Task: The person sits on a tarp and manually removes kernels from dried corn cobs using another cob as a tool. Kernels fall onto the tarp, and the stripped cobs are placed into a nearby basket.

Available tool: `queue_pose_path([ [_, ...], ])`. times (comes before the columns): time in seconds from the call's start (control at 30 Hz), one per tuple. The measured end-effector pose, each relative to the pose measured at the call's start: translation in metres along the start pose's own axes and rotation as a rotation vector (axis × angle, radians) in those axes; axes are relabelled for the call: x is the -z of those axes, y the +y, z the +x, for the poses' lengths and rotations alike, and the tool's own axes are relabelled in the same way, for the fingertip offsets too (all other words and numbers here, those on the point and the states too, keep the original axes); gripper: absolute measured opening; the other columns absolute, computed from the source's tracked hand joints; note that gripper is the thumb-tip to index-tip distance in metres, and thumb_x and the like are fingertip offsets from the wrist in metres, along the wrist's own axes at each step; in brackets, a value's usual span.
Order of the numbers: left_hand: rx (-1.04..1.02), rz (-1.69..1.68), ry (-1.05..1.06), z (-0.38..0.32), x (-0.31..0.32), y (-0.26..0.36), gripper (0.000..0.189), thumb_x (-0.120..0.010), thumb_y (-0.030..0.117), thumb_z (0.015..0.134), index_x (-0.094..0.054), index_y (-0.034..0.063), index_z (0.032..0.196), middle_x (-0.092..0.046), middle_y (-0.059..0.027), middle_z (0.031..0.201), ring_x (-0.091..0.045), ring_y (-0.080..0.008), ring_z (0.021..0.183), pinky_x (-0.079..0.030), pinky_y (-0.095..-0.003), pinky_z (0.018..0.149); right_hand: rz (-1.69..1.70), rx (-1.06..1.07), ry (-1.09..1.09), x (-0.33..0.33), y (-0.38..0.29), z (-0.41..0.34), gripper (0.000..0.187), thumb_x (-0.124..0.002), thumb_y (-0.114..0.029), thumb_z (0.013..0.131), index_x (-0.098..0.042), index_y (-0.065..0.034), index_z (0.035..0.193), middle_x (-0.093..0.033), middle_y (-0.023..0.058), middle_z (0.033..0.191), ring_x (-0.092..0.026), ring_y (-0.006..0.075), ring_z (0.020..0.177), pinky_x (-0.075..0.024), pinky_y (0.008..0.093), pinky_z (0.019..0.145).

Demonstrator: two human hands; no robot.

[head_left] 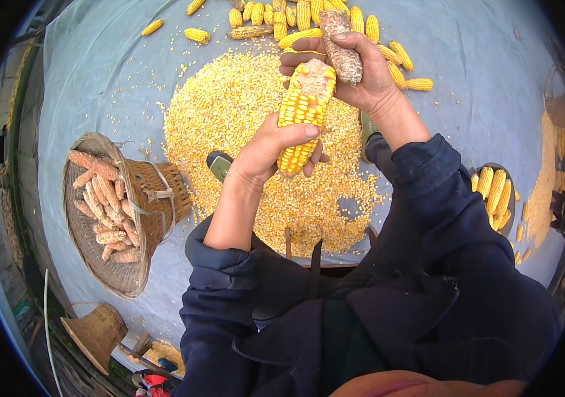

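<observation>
My left hand (282, 144) grips a yellow ear of corn (302, 111) by its lower half, thumb across the kernels. Its upper end is stripped down to pale cob on the side facing me. In my right hand (361, 69) is a bare, brownish corncob (340, 47), held between thumb and palm with its lower end close to the ear's stripped tip. Whether cob and ear touch is hard to tell. Below both hands spreads a wide heap of loose corn kernels (213, 109) on a blue-grey tarp (99, 89).
A wicker basket (156, 193) with several bare cobs (106, 198) stands at left, a smaller basket (99, 327) behind it. Unshelled ears (303, 16) lie beyond the heap. More ears (496, 193) fill a container at right. My shoe (220, 165) rests in the kernels.
</observation>
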State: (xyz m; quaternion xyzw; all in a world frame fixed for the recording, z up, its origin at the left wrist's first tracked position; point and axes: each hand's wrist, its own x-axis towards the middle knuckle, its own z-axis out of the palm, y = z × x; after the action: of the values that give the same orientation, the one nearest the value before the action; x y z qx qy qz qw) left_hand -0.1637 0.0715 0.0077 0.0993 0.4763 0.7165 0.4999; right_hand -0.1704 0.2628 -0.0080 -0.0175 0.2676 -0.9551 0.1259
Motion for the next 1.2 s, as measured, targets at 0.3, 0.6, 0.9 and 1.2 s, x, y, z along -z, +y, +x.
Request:
queue_pose_path([
  [0.3,0.134,0.179,0.168,0.008,-0.005,-0.003,0.027,-0.064,0.020,0.074,-0.054,-0.0003,0.088,-0.057,-0.0071,0.065,-0.056,-0.0152,0.048,-0.052,-0.0310,0.053,-0.440,0.065,0.154,0.008,0.013,0.003,0.027,-0.055,-0.024,0.077,-0.061,0.0019,0.084,-0.063,0.0127,0.082,-0.061,0.0207,0.081,-0.0472,0.0323,0.077],
  [0.6,0.106,0.472,0.334,0.020,-0.004,-0.013,0.027,-0.065,0.021,0.075,-0.055,0.0009,0.089,-0.055,-0.0047,0.068,-0.055,-0.0137,0.053,-0.048,-0.0287,0.045,-0.478,0.165,0.375,0.012,0.027,0.011,0.027,-0.052,-0.023,0.084,-0.063,-0.0006,0.093,-0.065,0.0076,0.090,-0.060,0.0151,0.086,-0.0468,0.0276,0.075],
  [0.9,0.132,0.467,0.401,0.019,-0.005,-0.013,0.026,-0.064,0.019,0.074,-0.055,-0.0003,0.089,-0.056,-0.0056,0.068,-0.056,-0.0139,0.052,-0.047,-0.0280,0.044,-1.182,0.165,0.384,-0.020,0.040,-0.003,0.047,-0.055,-0.042,0.078,-0.063,-0.0044,0.105,-0.065,0.0116,0.100,-0.059,0.0204,0.096,-0.0423,0.0312,0.087],
  [1.2,0.165,0.342,0.284,0.013,0.001,-0.006,0.027,-0.064,0.018,0.076,-0.053,0.0007,0.093,-0.057,-0.0065,0.067,-0.057,-0.0144,0.053,-0.047,-0.0268,0.043,-1.030,0.240,0.577,0.008,0.037,0.002,0.030,-0.063,-0.023,0.072,-0.062,-0.0014,0.092,-0.063,0.0037,0.076,-0.058,0.0118,0.069,-0.0468,0.0259,0.067],
])
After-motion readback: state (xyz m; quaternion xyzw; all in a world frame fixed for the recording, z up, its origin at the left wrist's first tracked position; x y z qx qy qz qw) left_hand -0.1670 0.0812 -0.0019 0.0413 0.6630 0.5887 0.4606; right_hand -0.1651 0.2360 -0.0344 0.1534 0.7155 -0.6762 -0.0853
